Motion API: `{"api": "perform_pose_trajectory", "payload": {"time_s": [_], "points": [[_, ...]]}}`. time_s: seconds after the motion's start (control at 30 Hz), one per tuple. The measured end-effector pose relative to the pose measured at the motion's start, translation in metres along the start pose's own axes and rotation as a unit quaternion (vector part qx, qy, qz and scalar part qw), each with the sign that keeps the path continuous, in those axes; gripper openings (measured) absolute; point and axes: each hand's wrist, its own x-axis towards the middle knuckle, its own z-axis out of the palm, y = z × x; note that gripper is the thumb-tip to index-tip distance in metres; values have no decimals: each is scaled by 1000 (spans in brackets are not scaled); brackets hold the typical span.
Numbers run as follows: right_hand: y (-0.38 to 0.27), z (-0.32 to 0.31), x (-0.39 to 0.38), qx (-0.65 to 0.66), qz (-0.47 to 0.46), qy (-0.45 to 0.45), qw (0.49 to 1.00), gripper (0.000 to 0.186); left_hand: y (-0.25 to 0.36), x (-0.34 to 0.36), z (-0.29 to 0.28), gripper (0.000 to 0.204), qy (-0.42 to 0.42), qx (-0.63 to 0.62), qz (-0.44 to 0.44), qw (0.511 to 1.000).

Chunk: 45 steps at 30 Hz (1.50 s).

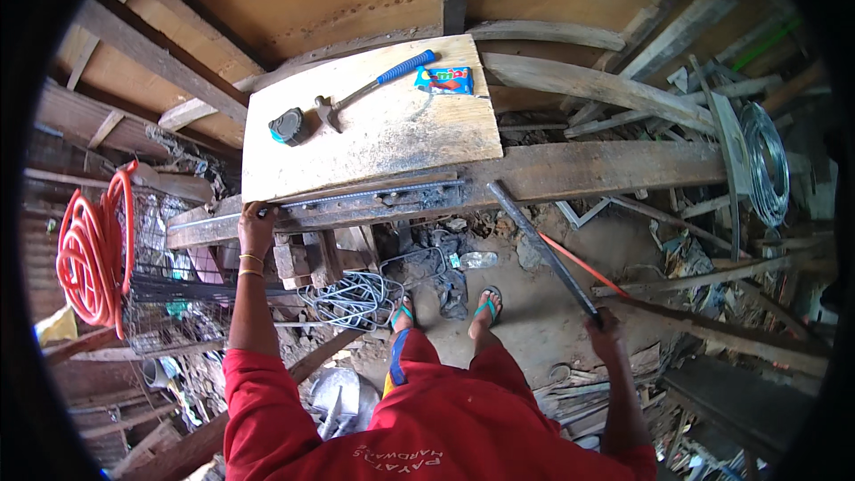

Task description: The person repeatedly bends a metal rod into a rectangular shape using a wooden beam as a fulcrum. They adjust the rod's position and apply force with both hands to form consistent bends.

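My left hand (256,221) is closed at the front edge of the wooden beam, its fingers round a thin ribbed steel rod (356,192). The rod lies along the beam beside several small metal pegs. Out to the right, my right hand (607,336) grips the near end of a long dark metal bar (545,252). That bar slants away to the left, and its far end is at the beam's front edge. A plywood board (383,138) behind the rod carries a claw hammer (352,96) with a blue grip, a tape measure (288,127) and a blue packet (445,81).
Wooden beam (606,167) crosses in front of me. Coiled orange hose (89,258) hangs at left; a wire coil (766,165) hangs at right. Grey cable (352,297) and a plastic bottle (478,259) lie on the ground near my feet. Loose timber (721,321) juts in at right.
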Motion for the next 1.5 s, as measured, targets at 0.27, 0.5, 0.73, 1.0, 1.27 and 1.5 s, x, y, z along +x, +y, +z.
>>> {"api": "perform_pose_trajectory", "payload": {"time_s": [0.27, 0.5, 0.73, 1.0, 1.27, 1.5], "points": [[-9, -111, 146, -192, -120, 7, 974, 44, -6, 5, 3, 26, -34, -13, -33, 999], [-39, -131, 241, -174, -264, -31, 948, 46, -11, 6, 6, 26, -57, -26, -73, 995], [-86, -140, 298, -194, -272, -31, 942, 44, -12, 4, 7, 22, -53, -25, -54, 997], [-105, -145, 328, -173, -391, -19, 904, 42, -1, 4, 6, 21, -82, -148, -133, 977], [-104, -143, 342, -197, -328, -94, 919, 43, 7, 5, 2, 17, -99, -151, -142, 973], [-111, -130, 346, -193, -413, -34, 889, 43, -1, 10, 0, 25, -129, -130, -146, 972]]}}
